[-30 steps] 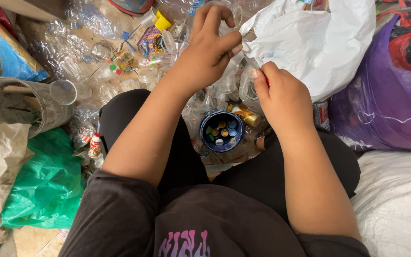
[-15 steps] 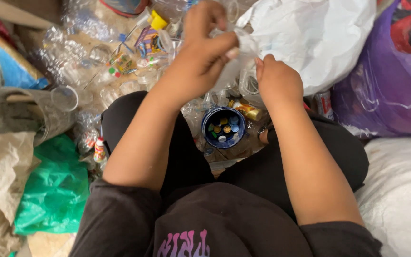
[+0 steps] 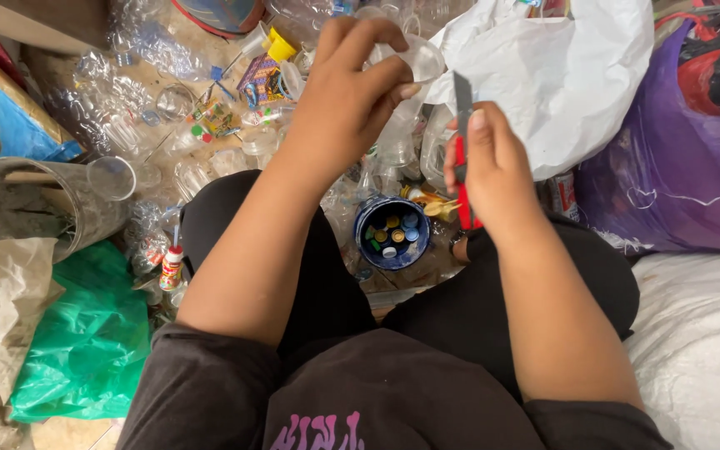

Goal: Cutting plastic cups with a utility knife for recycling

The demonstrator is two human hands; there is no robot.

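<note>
While the right hand [image 3: 493, 171] is gripping a red-handled utility knife [image 3: 462, 158] blade-up, just beside the left hand [image 3: 347, 92] pinching a clear plastic cup [image 3: 414, 62], a slip is risking a cut finger. Nearer, a blue tub [image 3: 391, 233] is holding coloured caps; farther, a white bag [image 3: 560, 75], purple bag [image 3: 677, 183] and colourful wrappers [image 3: 260, 79] are lying on the floor.

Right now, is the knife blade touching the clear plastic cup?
Apart. The head view shows the knife in the right hand with white bag visible between its blade and the clear cup in the left hand.

Clear plastic cup [image 3: 417, 57] held up, red-handled knife [image 3: 462, 150] upright
</note>
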